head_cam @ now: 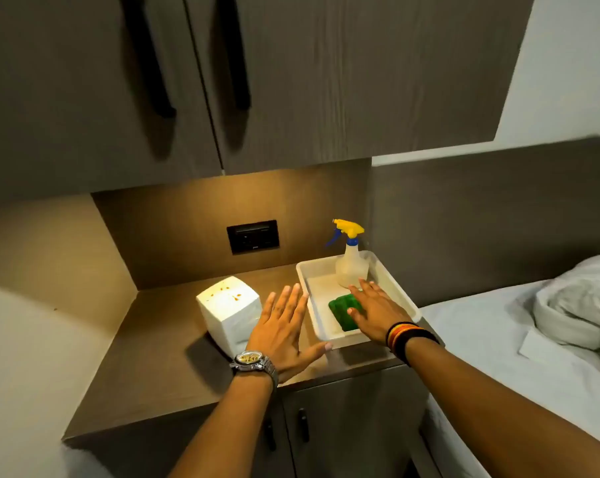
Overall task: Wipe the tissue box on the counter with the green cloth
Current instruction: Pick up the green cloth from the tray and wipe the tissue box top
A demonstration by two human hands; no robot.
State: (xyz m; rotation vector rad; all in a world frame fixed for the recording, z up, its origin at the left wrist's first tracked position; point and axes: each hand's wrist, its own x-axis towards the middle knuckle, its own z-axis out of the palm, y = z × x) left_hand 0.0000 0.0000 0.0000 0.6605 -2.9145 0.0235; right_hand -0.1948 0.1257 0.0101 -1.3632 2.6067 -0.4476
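A white tissue box with orange stains on its top stands on the wooden counter. To its right a white tray holds a folded green cloth. My right hand hovers flat over the tray with fingers spread, partly covering the cloth; whether it touches the cloth is unclear. My left hand, wearing a wristwatch, is open and flat between the box and the tray, its thumb near the tray's front corner. Neither hand holds anything.
A spray bottle with a yellow and blue trigger stands at the back of the tray. A black socket panel sits on the back wall. Cabinets hang overhead. A bed with white sheets lies to the right.
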